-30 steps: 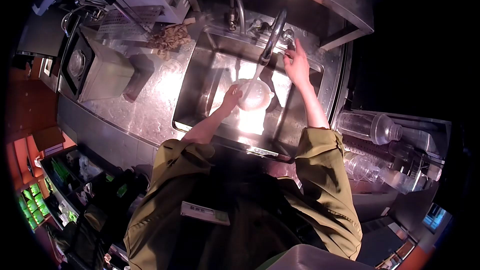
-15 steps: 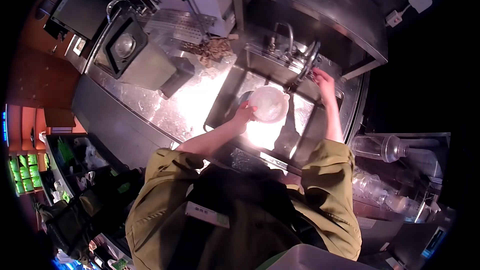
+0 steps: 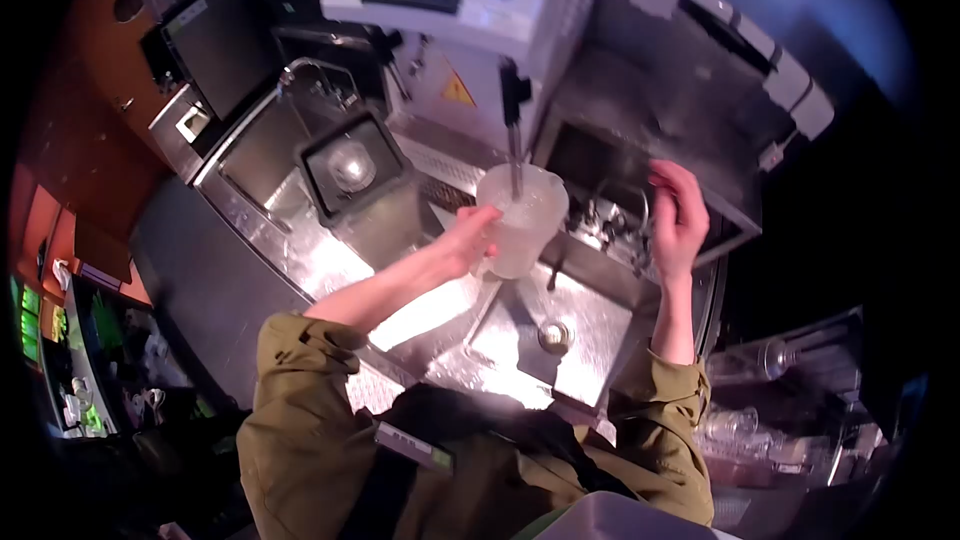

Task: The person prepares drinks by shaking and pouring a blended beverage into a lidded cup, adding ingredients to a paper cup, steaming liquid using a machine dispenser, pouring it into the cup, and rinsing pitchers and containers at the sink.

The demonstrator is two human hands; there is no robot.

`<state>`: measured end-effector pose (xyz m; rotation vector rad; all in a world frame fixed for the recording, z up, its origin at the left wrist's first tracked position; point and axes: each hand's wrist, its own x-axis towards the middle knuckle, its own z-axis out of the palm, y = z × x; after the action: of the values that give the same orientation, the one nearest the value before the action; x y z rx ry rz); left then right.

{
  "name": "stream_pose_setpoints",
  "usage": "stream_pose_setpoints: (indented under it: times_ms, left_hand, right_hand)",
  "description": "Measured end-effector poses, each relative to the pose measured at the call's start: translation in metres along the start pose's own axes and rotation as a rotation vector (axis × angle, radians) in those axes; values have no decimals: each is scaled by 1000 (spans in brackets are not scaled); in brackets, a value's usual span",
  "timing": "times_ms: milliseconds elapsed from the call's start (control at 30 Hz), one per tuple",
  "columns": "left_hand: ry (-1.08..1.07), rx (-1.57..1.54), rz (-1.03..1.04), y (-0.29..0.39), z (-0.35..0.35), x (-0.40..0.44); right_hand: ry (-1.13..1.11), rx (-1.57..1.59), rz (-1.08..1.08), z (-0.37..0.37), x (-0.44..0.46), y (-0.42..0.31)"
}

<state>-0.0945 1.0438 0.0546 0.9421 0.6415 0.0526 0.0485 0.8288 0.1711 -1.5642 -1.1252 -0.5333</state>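
Note:
A translucent white pitcher (image 3: 528, 230) is in the grip of my left hand (image 3: 468, 242), held up at the left back edge of the metal sink (image 3: 590, 325). A thin metal wand (image 3: 514, 125) with a black handle hangs from the white machine, its lower end at the pitcher's mouth. Whether the wand touches the pitcher cannot be made out. My right hand (image 3: 679, 212) is raised empty beside the faucet (image 3: 625, 210), fingers loosely bent and apart.
A white machine (image 3: 450, 25) with a screen stands at the back. On the left counter is a square container (image 3: 350, 168) with a black rim. Clear plastic containers (image 3: 740, 425) lie at the right. A steel shelf (image 3: 660, 80) overhangs the back right.
My left hand has lifted the pitcher out of the sink towards the machine and wand. My right hand has come off the faucet. The view has turned towards the machine.

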Motion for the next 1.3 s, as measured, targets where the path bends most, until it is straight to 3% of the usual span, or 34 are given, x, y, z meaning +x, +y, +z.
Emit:
stream_pose_setpoints:
  times_ms: [100,167,200,300,433,467,567,600,667,800,900,1000,1100,1200,1267,1300]
  left_hand:
    - [-48,-3,108,33,-4,-12]
    - [-69,-6,173,50,-7,-15]
    - [-69,-31,100,59,-8,-16]
    - [-79,73,317,69,-12,-11]
    - [-65,3,305,76,-18,0]
    - [-86,-2,274,77,-24,6]
    - [-74,-30,297,79,-32,12]
    - [-83,-41,294,81,-36,12]
    - [-25,-38,327,87,-38,11]
    - [-8,-31,367,91,-46,16]
    - [-24,-16,366,100,-55,18]
    - [-62,0,345,108,-63,26]
    - [-108,41,338,108,-76,36]
    - [-121,97,332,110,-74,26]
    - [-127,119,346,105,-75,25]
    - [-125,127,365,105,-76,26]
  right_hand:
    - [-129,-232,-429,73,66,-54]
    - [-97,-417,-564,124,105,-79]
    - [-66,-453,-614,145,122,-83]
    - [-29,-572,-687,182,155,-83]
    - [35,-635,-728,200,177,-87]
    - [-50,-699,-735,197,182,-94]
    - [193,-690,-598,185,223,-95]
    - [354,-730,-398,179,240,-93]
    - [304,-492,-101,173,287,-47]
    - [-212,-188,327,145,319,-36]
    - [-145,-322,366,143,335,-6]
    - [-92,-452,251,148,348,14]
    - [427,-722,-20,154,350,-20]
    - [35,-736,-159,185,386,-48]
    - [-408,-929,210,217,408,-59]
    - [-478,-1053,166,227,423,-41]
